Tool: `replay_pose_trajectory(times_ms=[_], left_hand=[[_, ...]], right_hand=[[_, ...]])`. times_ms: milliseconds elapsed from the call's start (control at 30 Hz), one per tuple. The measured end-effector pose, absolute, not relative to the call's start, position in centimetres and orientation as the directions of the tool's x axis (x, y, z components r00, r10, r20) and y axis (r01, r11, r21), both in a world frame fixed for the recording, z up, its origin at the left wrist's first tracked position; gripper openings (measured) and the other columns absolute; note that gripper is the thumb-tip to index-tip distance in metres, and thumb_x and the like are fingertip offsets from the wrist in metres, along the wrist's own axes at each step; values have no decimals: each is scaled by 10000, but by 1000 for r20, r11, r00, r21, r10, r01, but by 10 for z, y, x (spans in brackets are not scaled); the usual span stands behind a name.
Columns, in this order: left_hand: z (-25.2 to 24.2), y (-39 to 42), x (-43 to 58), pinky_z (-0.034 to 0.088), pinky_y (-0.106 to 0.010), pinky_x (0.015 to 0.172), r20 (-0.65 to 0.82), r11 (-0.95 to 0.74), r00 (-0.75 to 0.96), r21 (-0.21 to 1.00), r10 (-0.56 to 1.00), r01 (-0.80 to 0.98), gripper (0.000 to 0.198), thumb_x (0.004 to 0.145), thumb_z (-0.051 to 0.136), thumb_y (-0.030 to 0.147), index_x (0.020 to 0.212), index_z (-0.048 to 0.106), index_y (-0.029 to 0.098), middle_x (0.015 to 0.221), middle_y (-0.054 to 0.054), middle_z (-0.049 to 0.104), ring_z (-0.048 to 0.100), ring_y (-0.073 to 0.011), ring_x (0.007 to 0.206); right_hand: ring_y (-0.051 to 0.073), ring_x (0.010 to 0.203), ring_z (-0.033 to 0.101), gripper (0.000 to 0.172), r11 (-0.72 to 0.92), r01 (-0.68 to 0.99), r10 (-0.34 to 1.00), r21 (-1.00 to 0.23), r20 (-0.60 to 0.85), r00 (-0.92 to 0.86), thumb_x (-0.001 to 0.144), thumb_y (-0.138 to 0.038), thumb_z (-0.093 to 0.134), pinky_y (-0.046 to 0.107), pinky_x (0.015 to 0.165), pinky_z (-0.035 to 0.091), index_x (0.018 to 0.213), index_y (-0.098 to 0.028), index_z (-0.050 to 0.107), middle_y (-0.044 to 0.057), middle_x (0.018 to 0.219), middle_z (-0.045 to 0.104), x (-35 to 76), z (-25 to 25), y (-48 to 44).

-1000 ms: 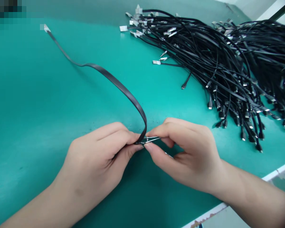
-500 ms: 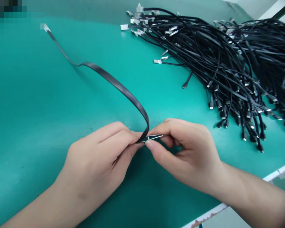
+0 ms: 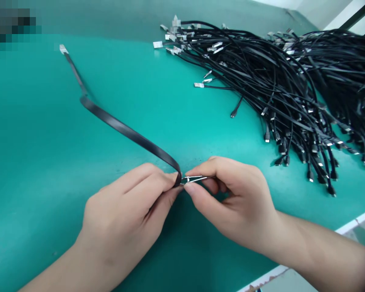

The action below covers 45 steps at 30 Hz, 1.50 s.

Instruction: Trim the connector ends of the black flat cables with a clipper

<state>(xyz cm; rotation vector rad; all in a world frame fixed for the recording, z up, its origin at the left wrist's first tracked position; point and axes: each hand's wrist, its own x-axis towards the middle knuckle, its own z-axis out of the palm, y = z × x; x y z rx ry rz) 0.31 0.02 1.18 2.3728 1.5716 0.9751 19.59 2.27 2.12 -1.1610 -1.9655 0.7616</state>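
A flat black cable (image 3: 127,136) rises from the fingertips of my left hand (image 3: 130,202), which pinches its near end. Its far end carries a metal plug (image 3: 63,49) with a clear cover and points to the upper left. Between thumb and index finger, my right hand (image 3: 234,194) holds a small pair of metal tweezers (image 3: 196,178). The tweezer tips meet the cable end at my left fingertips. The connector there is mostly hidden by the fingers.
A big heap of black cables (image 3: 255,69) with metal plugs lies at the upper right, a second heap (image 3: 346,77) beyond it. The green table (image 3: 63,154) has a white edge (image 3: 263,280) at the lower right. A pixelated dark patch covers the top left corner.
The cable's arc has dropped flatter and leans further left, with a sharper bend near its far part. The view has shifted slightly. Both hands keep their hold.
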Motion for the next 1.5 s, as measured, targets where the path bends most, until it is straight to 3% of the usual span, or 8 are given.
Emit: replay_pose_trajectory(times_ms=[233, 567, 700, 867, 1033, 1167, 1367, 1500], left_hand=[[12, -1, 3, 521, -193, 627, 429, -445, 249, 452, 868, 773, 163, 982, 608, 157, 855, 648, 250, 795, 56, 746, 749, -110, 726], [14, -4, 5, 494, -254, 577, 402, -440, 278, 401, 873, 803, 307, 1031, 515, 140, 785, 664, 245, 687, 36, 658, 645, -122, 560], [11, -5, 3, 536, -244, 626, 406, -457, 286, 427, 868, 780, 253, 1015, 508, 92, 959, 696, 251, 761, 41, 702, 704, -129, 649], [10, -5, 2, 590, -237, 815, 428, -466, 285, 411, 857, 783, 221, 1027, 536, 116, 1091, 696, 254, 1003, 35, 819, 791, -145, 880], [10, -3, 4, 559, -267, 640, 430, -437, 263, 378, 864, 817, 205, 1036, 538, 161, 1020, 716, 261, 852, 49, 802, 778, -148, 739], [12, -1, 4, 557, -242, 658, 406, -431, 253, 440, 878, 788, 168, 1006, 569, 171, 962, 697, 270, 850, 54, 786, 769, -143, 765], [16, 1, 2, 507, -260, 586, 297, -326, 180, 575, 938, 750, 124, 966, 621, 279, 852, 662, 302, 798, 69, 730, 688, -140, 670], [15, 3, 2, 476, -272, 565, 272, -306, 173, 594, 947, 744, 107, 959, 625, 297, 861, 663, 315, 761, 73, 705, 645, -139, 633]], right_hand=[[77, 544, 447, 68, 283, 421, 936, -862, 153, -318, 933, -186, 704, 230, 514, 381, 895, -172, 759, -70, 612, 462, 196, 23, 23], [76, 532, 448, 51, 339, 479, 927, -810, 201, -317, 925, -181, 713, 236, 521, 391, 897, -168, 753, -64, 618, 501, 195, 23, 20], [65, 519, 433, 49, 419, 545, 905, -726, 284, -318, 905, -171, 735, 231, 505, 381, 862, -149, 742, -62, 626, 528, 193, 22, 19], [78, 564, 491, 45, 493, 539, 868, -683, 344, -358, 935, -171, 723, 230, 525, 399, 932, -146, 760, -57, 643, 538, 194, 20, 21], [85, 601, 513, 48, 529, 520, 846, -671, 365, -389, 949, -164, 725, 228, 558, 422, 974, -142, 760, -52, 671, 549, 198, 19, 24], [90, 611, 517, 56, 557, 487, 822, -673, 363, -438, 965, -174, 711, 237, 566, 419, 983, -149, 758, -50, 677, 534, 200, 18, 28], [101, 570, 467, 57, 433, 481, 892, -763, 286, -350, 946, -210, 717, 264, 541, 385, 905, -176, 737, -57, 627, 471, 201, 22, 32], [108, 545, 435, 118, 99, 304, 946, -947, -6, -325, 956, -299, 718, 259, 486, 346, 884, -206, 718, -50, 610, 492, 201, 26, 38]])
